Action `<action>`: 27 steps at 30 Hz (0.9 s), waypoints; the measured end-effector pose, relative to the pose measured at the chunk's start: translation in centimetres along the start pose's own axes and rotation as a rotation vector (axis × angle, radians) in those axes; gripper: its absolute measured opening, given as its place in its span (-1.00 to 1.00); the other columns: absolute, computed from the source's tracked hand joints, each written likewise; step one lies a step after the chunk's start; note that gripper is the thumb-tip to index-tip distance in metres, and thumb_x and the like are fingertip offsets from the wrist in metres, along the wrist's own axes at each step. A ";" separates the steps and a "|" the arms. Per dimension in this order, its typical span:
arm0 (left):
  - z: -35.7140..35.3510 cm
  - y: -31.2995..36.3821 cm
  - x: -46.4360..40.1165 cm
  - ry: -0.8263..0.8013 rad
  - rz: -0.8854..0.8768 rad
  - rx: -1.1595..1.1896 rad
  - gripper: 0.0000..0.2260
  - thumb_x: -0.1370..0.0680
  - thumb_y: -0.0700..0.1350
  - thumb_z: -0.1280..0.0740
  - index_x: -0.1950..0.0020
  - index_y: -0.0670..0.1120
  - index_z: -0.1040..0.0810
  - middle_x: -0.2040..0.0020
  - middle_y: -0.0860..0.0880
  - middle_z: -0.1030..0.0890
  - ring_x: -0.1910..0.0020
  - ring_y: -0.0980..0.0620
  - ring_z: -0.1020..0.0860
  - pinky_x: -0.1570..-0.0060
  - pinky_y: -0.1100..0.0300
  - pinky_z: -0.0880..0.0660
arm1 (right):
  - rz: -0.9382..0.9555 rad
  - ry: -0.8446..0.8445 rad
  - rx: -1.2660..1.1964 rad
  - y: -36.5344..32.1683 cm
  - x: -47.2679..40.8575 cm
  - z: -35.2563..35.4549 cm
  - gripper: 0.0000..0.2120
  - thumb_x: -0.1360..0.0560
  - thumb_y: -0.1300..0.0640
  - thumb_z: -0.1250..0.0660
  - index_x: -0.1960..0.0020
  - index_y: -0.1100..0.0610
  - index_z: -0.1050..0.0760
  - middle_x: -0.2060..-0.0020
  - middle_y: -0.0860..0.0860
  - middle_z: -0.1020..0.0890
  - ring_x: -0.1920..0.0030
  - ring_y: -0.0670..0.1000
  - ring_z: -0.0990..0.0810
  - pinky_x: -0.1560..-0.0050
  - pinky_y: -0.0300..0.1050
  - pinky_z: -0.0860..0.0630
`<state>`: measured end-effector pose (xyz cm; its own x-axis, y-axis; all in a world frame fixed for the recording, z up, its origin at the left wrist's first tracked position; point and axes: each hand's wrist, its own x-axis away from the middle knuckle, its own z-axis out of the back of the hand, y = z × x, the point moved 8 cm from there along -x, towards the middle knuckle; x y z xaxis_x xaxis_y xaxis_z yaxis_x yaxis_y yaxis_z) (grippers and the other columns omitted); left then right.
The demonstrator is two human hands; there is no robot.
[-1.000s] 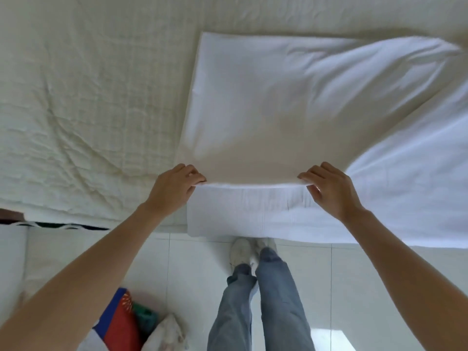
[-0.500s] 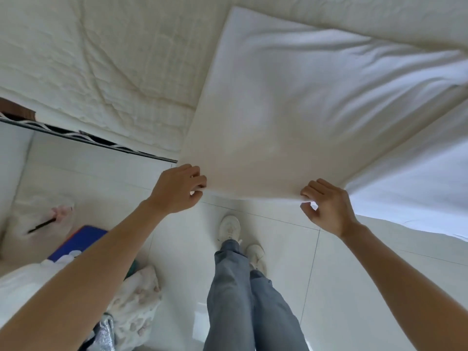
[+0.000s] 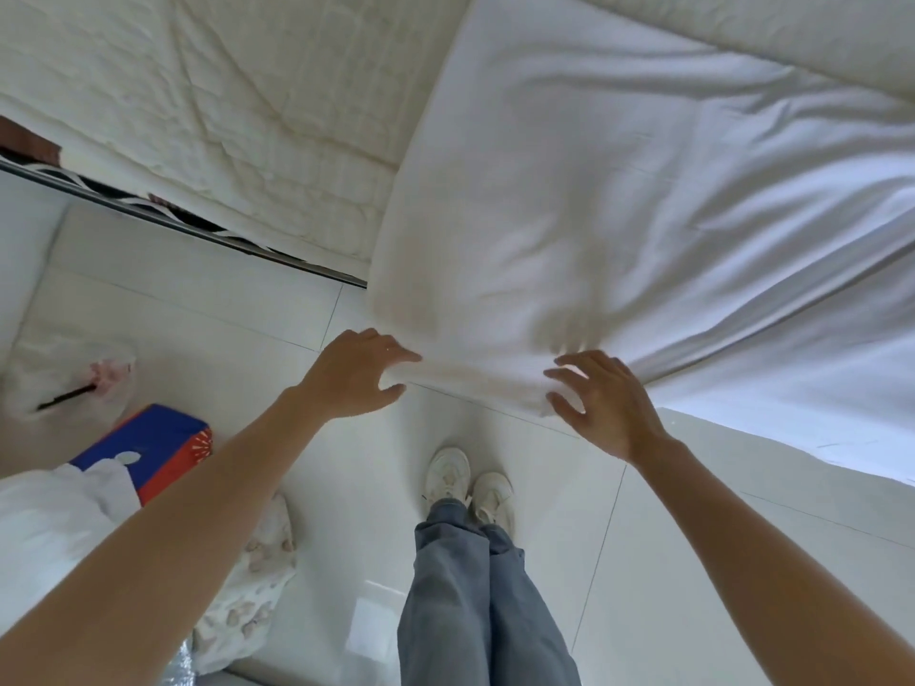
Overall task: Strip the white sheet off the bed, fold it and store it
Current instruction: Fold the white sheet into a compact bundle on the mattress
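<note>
Two hands: left hand [image 3: 354, 376] pinched the white sheet [image 3: 569, 215]; right hand [image 3: 601, 406] was spread open, fingers on its edge.
Sheet: hung off the bed [image 3: 223, 101].

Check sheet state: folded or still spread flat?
Partly folded: white sheet lies doubled, layered edge at the hands, rest trailing right off the bed.

Both bare arms reach forward, left hand [image 3: 354, 376] pinching with thumb and fingers, right hand [image 3: 601, 401] spread open.

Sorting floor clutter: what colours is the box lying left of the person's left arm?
Blue top, red-orange side, seen in the head view: box.
</note>
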<state>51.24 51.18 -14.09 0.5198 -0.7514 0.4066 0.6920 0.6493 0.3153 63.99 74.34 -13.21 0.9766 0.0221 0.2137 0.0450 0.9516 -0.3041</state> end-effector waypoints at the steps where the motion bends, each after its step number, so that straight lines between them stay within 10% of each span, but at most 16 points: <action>1: 1.0 -0.2 -0.4 0.062 0.022 0.025 -0.65 -0.51 -0.02 -0.32 -0.30 0.04 -0.47 -0.17 0.04 -0.57 -0.14 -0.01 -0.50 -0.13 0.10 -0.38 | -0.016 0.061 0.017 0.1 -0.9 1.0 -0.68 -0.50 -0.05 -0.23 -0.11 0.09 -0.58 -0.10 0.05 -0.60 -0.13 0.10 -0.53 -0.05 -0.02 -0.49; 7: 4.8 -2.5 -2.2 0.397 0.281 0.154 -0.64 -0.48 -0.16 -0.36 -0.27 -0.08 -0.45 -0.20 -0.08 -0.49 -0.16 -0.10 -0.45 -0.01 0.10 -0.44 | -0.115 -0.041 0.181 1.3 -2.9 -0.9 -0.43 -0.26 -0.06 -0.53 -0.19 0.14 -0.51 -0.34 0.22 -0.39 -0.35 0.30 -0.32 -0.31 0.31 -0.26; 13: -0.7 0.8 -2.8 0.327 -0.025 -0.066 -0.66 -0.30 -0.07 -0.54 0.00 -0.10 -0.54 0.08 -0.07 -0.57 0.12 -0.09 -0.55 0.18 0.11 -0.47 | 0.158 0.002 0.375 1.6 0.4 -4.3 -0.49 -0.12 -0.01 -0.61 0.05 0.20 -0.55 -0.10 0.17 -0.52 -0.15 0.17 -0.38 -0.16 0.04 -0.28; 21: -7.8 3.1 -5.5 0.396 -0.030 -0.229 -0.43 -0.22 0.09 -0.55 -0.14 -0.04 -0.48 -0.10 -0.09 -0.51 -0.11 -0.09 -0.45 -0.06 0.07 -0.37 | 0.122 0.418 0.487 4.7 2.3 -5.2 -0.68 -0.37 0.38 -0.29 -0.11 0.20 -0.49 0.03 0.15 -0.57 -0.07 0.20 -0.48 -0.06 0.00 -0.34; 27: -8.7 2.6 -7.1 0.759 -0.122 -0.267 -0.79 -0.37 -0.22 -0.38 0.02 -0.03 -0.57 -0.01 -0.05 -0.59 -0.05 -0.07 -0.49 -0.01 0.11 -0.34 | 0.106 0.622 0.323 5.4 2.3 -5.6 -0.80 -0.38 0.28 -0.21 0.02 0.26 -0.48 0.16 0.13 -0.60 0.04 0.18 -0.56 -0.05 -0.04 -0.36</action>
<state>53.74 57.22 -23.65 0.5647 -0.7520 -0.3400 0.8119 0.5801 0.0654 67.66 77.83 -19.57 0.9155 0.0321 -0.4010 -0.0277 0.9995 0.0168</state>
